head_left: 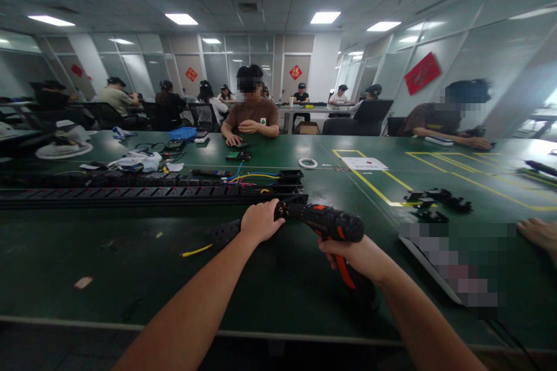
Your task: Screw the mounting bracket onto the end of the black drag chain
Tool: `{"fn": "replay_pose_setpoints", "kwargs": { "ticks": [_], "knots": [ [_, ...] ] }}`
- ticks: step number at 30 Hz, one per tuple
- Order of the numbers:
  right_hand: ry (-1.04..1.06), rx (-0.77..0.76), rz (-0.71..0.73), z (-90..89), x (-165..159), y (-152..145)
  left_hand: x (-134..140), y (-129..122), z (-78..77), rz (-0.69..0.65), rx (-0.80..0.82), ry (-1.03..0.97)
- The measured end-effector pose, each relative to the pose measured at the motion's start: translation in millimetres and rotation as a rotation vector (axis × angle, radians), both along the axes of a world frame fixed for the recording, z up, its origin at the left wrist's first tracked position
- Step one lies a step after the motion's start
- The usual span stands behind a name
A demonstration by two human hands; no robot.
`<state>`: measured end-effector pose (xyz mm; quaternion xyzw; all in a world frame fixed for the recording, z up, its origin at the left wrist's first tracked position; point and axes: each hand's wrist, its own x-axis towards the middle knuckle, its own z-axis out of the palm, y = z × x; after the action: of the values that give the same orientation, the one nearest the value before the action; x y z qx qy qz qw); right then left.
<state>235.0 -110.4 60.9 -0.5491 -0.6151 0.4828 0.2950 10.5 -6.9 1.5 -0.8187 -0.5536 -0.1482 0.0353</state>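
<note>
In my right hand (354,258) is a black and orange cordless drill (331,222), its nose pointing left. My left hand (261,221) is closed around the end of a black socket strip (226,233), right by the drill's tip. The drill's tip meets the work beside my left thumb; the exact contact point is hidden by the fingers. A yellow wire (196,251) sticks out to the left of the strip. Just beyond my hands, long black power strips (130,194) lie across the table, with blue and yellow wires (250,175) at their right end.
Black plastic parts (441,200) lie right of the drill, near yellow tape lines (378,188). A paper sheet (364,163) and a white tape roll (307,163) are farther back. A blue basket (182,133) stands back left. A co-worker (250,113) sits opposite; another person's hand (539,232) is at right.
</note>
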Motion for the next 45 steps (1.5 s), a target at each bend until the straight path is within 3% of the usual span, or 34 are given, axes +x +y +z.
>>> {"fn": "replay_pose_setpoints", "kwargs": {
  "ticks": [18,32,45],
  "knots": [
    [0.039,-0.002,0.018,1.6,2.9,1.6,0.2,-2.9,4.6,0.013,-0.031,0.001],
    [0.114,-0.045,-0.058,-0.7,4.8,1.4,1.0,-4.2,9.2,0.031,-0.077,-0.003],
    [0.125,-0.077,-0.049,-0.4,1.7,0.9,-0.9,-1.8,4.4,0.007,-0.024,-0.005]
  ]
}}
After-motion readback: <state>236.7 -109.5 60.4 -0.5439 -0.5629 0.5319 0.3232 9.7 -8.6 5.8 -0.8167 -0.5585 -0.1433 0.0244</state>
